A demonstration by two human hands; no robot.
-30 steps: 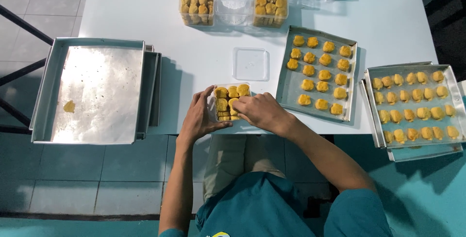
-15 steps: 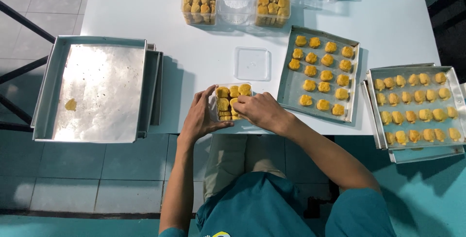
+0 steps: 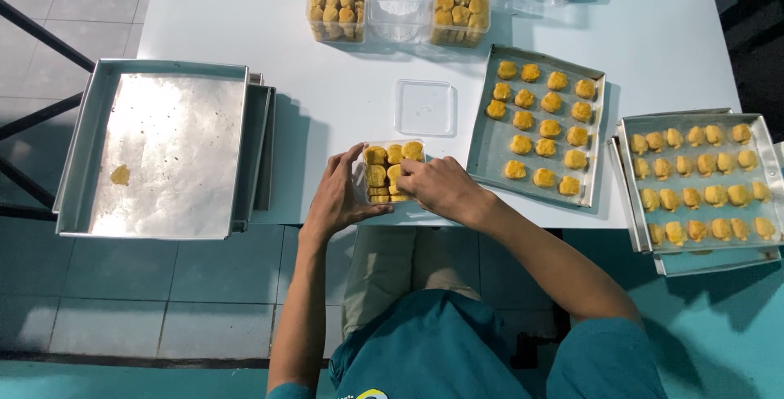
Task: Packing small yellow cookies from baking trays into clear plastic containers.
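Two hands on clear cookie box [image 3: 390,172] at desk's near edge: left hand [image 3: 339,199] cupping its side, right hand [image 3: 441,188] pressing cookies in. Probably light, thin-walled, crumbly contents; best gripped by side walls.

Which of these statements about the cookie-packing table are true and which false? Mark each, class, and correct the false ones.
1. The left hand steadies the clear box at the table edge. True.
2. The right hand rests on the far right tray. False: it is at the clear box, fingers on the cookies in it.
3. The big tray on the left is full of cookies. False: it holds only one small yellow piece.
4. A clear lid lies flat on the table beyond the box. True.
5. The middle tray holds yellow cookies in rows. True.
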